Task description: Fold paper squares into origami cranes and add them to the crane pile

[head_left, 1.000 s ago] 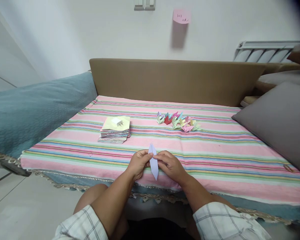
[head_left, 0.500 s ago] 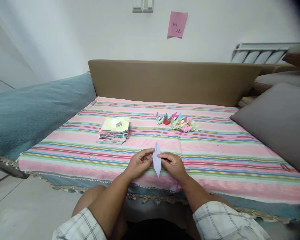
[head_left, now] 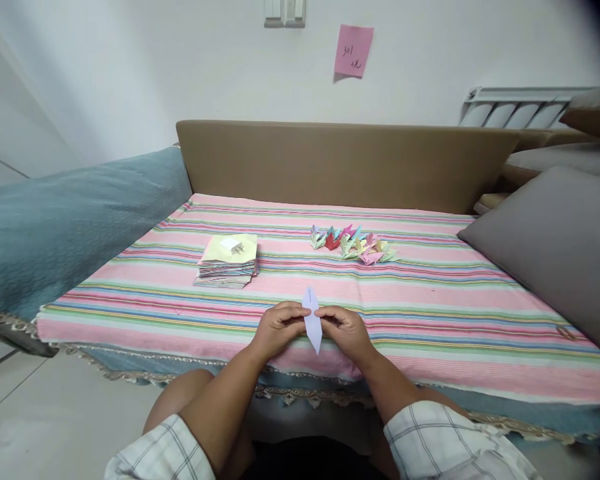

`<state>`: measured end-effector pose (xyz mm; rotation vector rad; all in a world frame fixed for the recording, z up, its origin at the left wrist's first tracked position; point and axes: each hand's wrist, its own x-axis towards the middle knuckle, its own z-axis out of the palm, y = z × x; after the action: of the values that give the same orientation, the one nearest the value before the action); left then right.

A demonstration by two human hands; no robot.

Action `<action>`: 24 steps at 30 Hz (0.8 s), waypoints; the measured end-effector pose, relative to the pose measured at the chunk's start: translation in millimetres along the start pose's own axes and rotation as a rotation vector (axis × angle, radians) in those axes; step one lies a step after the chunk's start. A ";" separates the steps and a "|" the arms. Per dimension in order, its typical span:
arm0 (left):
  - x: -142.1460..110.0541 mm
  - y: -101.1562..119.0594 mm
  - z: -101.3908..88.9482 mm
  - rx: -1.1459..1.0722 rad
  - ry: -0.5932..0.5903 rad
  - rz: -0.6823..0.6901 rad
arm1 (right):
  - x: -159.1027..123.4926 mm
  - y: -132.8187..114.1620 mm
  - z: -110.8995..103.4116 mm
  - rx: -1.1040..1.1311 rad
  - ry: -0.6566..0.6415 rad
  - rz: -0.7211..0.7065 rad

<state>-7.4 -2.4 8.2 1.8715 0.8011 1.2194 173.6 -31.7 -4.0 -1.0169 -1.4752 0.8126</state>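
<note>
A pale lavender piece of folded paper, long and diamond-shaped with a slit at its upper end, is held over the front of the striped cloth. My left hand pinches its left edge between thumb and fingers. From the other side, my right hand grips the right edge the same way. Beyond the hands lie several small folded paper cranes in mixed colours. Left of them stands a stack of square paper sheets, with a small white object on its yellow top sheet.
The striped cloth covers the sofa seat. Behind it rises a brown backrest; a blue-covered armrest is at left and a grey cushion at right. A pink note sticks to the wall.
The upper end of the folded paper has tipped slightly left. My left fingers have moved a little along its left edge, and both hands still hold it.
</note>
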 end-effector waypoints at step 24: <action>1.4 4.4 7.3 -0.201 0.074 -0.185 | 3.4 -5.8 5.9 0.126 0.006 0.123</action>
<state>0.2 -5.4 10.6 1.5634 0.8387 1.2103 166.8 -30.5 1.8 -1.0212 -1.3486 0.9768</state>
